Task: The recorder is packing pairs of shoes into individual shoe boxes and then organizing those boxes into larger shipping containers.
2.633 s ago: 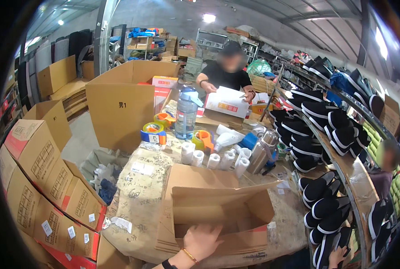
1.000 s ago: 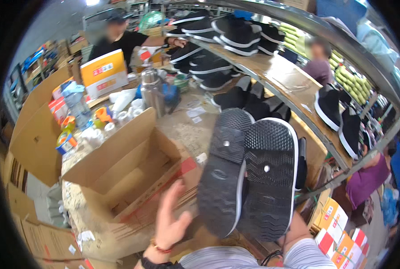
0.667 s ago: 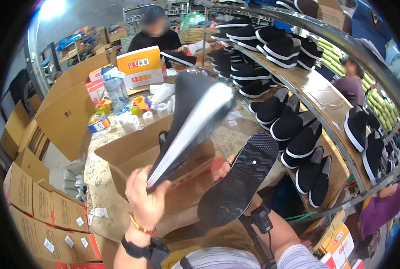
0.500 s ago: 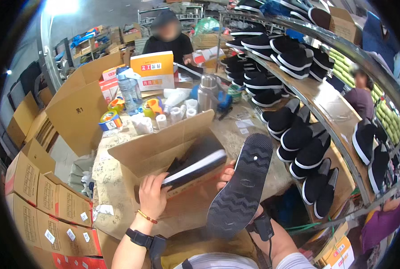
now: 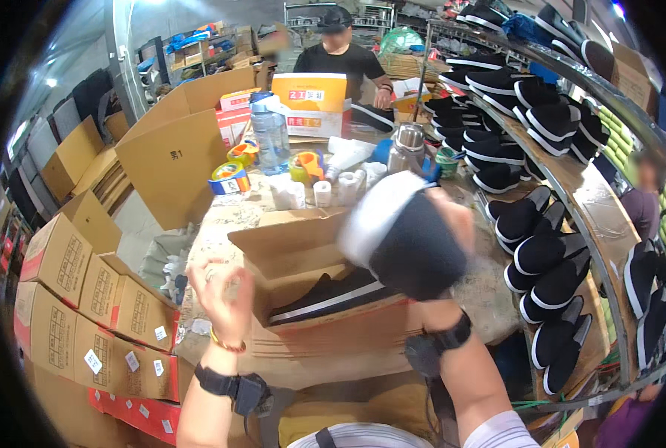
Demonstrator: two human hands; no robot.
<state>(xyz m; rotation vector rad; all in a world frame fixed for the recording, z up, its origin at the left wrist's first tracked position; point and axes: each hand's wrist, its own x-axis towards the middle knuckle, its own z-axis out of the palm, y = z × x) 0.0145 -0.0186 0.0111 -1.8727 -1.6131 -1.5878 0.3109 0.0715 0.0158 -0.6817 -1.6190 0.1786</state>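
Observation:
A black shoe with a white sole edge lies on its side inside an open brown cardboard box in front of me. My left hand, blurred by motion, is raised at the box's left end, fingers apart and nothing in them. Above the box's right end, my right hand grips a second black shoe, smeared by movement; its white sole edge faces up and left. Part of that hand is hidden behind the shoe.
Tape dispensers, white rolls, a water bottle and a metal flask stand behind the box. A shoe rack lines the right. Stacked cartons stand left. A co-worker is across the table.
My left hand has let go of the shoe, which now lies lower in the box. My right hand has raised and turned the other shoe over the box. The view has shifted left.

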